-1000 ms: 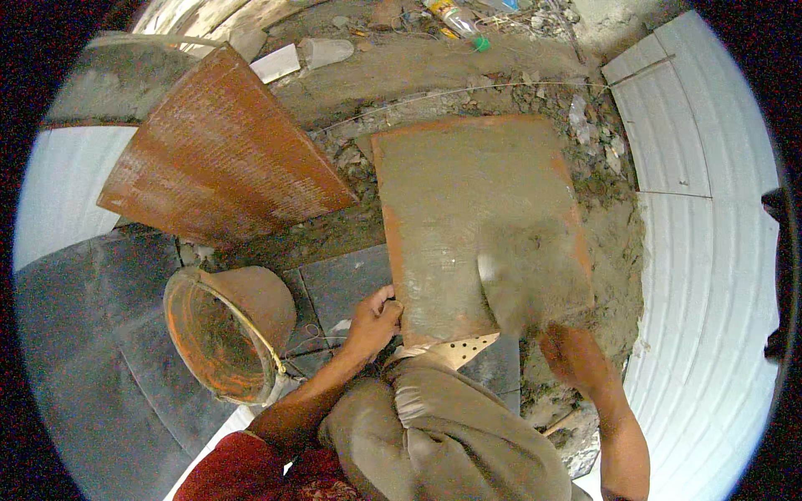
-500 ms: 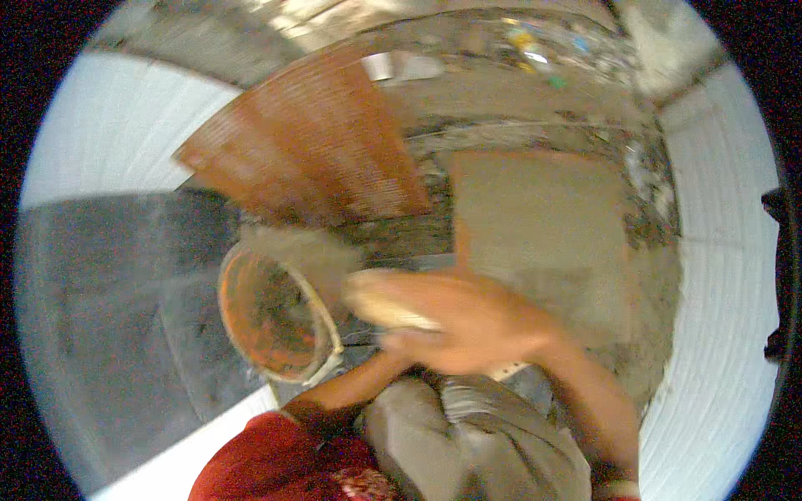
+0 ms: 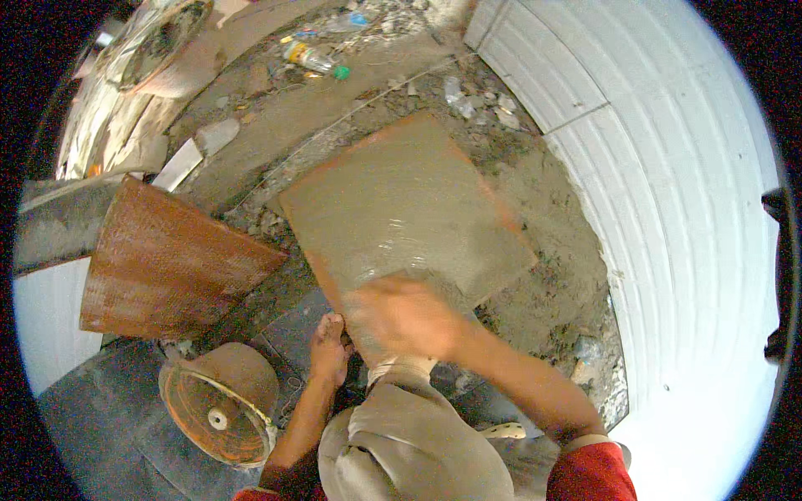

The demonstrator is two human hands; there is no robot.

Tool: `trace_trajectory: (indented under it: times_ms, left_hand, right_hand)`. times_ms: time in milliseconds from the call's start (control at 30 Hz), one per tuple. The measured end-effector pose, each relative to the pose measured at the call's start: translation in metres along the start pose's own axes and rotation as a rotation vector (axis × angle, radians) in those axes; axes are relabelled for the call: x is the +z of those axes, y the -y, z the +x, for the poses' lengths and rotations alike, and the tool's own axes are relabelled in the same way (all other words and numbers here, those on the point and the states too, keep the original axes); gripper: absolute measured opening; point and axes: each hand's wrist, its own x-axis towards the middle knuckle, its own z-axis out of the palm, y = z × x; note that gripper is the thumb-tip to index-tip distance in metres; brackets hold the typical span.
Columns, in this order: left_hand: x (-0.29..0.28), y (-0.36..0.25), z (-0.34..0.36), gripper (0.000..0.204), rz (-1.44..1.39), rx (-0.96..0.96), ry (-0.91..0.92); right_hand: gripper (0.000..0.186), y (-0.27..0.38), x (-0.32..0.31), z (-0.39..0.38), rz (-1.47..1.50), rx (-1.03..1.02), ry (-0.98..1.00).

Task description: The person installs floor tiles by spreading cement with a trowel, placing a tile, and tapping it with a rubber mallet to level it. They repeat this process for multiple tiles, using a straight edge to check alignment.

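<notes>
A large square tile (image 3: 393,192), smeared with wet grey cement, lies in front of me with reddish-brown showing along its edges. At its near left edge is my left hand (image 3: 330,351), fingers bent and closed against the rim. My right hand (image 3: 405,321) is over the near part of the coated face, smeared by motion; whether it holds anything cannot be made out. To the left of my left arm a bucket (image 3: 251,371) tilts, its inside orange and caked, with a small pale round thing in it.
A bare brown ribbed tile (image 3: 175,263) stands at the left. Beyond lie a plastic bottle (image 3: 309,58) with a green cap, rubble and a white piece (image 3: 178,164). Another bucket (image 3: 171,50) is far left. A white corrugated wall (image 3: 660,175) runs along the right.
My view has turned toward the right, and the coated tile now sits centrally. My hands, close together before, are apart: the left at the tile's edge, the right over its face.
</notes>
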Motion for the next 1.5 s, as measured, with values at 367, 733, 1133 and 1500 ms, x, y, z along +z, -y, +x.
trace_trajectory:
  times_ms: [367, 733, 1133, 1500]
  left_hand:
    - [-0.001, -0.019, -0.013, 0.038, 0.055, 0.004, 0.029]
    - [0.046, -0.112, -0.074, 0.025, -0.024, -0.015, 0.022]
    - [0.106, -0.182, -0.057, 0.025, -0.334, 0.289, 0.346]
    - [0.172, -0.190, 0.214, 0.035, -0.559, 0.370, 0.542]
  right_hand:
    - [0.042, -0.081, -0.067, -0.155, -0.625, 0.149, -0.325]
    - [0.031, -0.031, -0.043, -0.115, -0.645, -0.346, -0.451]
    - [0.039, -0.006, -0.142, -0.046, -0.613, -0.353, -0.845]
    - [0.027, -0.009, -0.189, -0.018, -0.599, -0.303, -1.029]
